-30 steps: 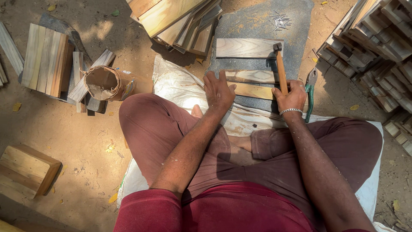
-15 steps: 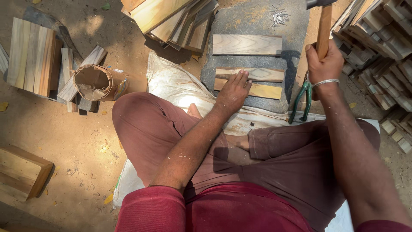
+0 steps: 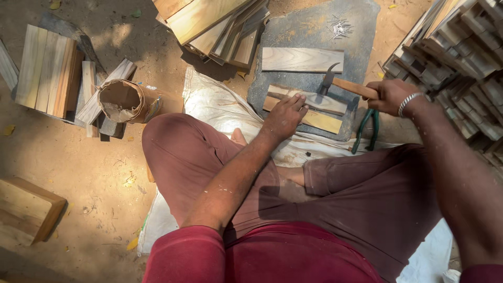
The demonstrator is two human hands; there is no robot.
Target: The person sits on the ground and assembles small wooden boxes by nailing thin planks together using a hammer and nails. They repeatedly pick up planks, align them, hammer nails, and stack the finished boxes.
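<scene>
While the person sits cross-legged on a white sack [image 3: 209,105] spread over the sandy ground, the left hand [image 3: 285,116] lies palm down on a pair of short wooden slats [image 3: 319,105], its fingers [image 3: 299,102] spread and flat, pinning the upper slat where it crosses the lower, yellower one. Just beyond those fingertips the head of a claw hammer [image 3: 328,82] meets the upper slat, and the right hand [image 3: 386,96], a metal bangle at its wrist, is closed firmly round the wooden handle near its end. Whether a nail stands under the head I cannot tell; it is too small to make out. To strike well here, the holding fingers want to stay low and a little back from the hammer's face, pressing so the two slats do not slide apart, and the blow should fall square so the slat does not split near its end. Green-handled pliers [image 3: 365,128] lie just beside the right hand, at the edge of the flat grey stone slab [image 3: 293,36] that serves as an anvil under the slats. Farther up the slab rests another loose plank [image 3: 302,59], and near its far edge a scatter of small nails [image 3: 340,26]. Beyond lie stacked boards [image 3: 209,21], with more piled at the right [image 3: 461,47], and a curled roll of brown paper [image 3: 120,99] to the left.
</scene>
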